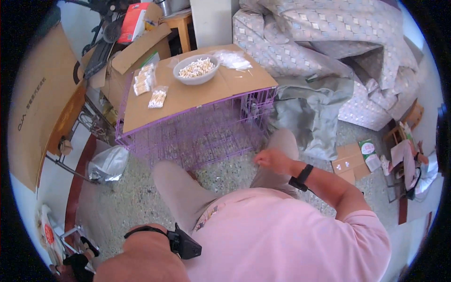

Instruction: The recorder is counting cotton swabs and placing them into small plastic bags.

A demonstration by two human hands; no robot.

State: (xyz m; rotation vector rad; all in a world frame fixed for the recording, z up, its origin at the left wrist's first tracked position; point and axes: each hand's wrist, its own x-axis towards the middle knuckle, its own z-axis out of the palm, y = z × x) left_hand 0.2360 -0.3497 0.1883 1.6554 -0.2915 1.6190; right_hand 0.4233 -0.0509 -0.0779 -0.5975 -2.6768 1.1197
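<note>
My right hand is over my right thigh with its fingers curled in, and nothing shows in it. Of my left arm, only the forearm and the wrist with a black strap and device show at the lower left; the fingers are hidden. Ahead of my knees, a cardboard sheet covers a purple wire cage. On it stands a pale bowl heaped with cotton swabs. Filled swab bags lie left of the bowl, with one bag nearer me. Clear plastic bags and a few loose swabs lie right.
Large cardboard boxes stand at the left. A silvery plastic bag sits on the speckled floor. Patterned fabric and a grey-green cloth spread at the right. Another person sits at the far right; another person's foot shows lower left.
</note>
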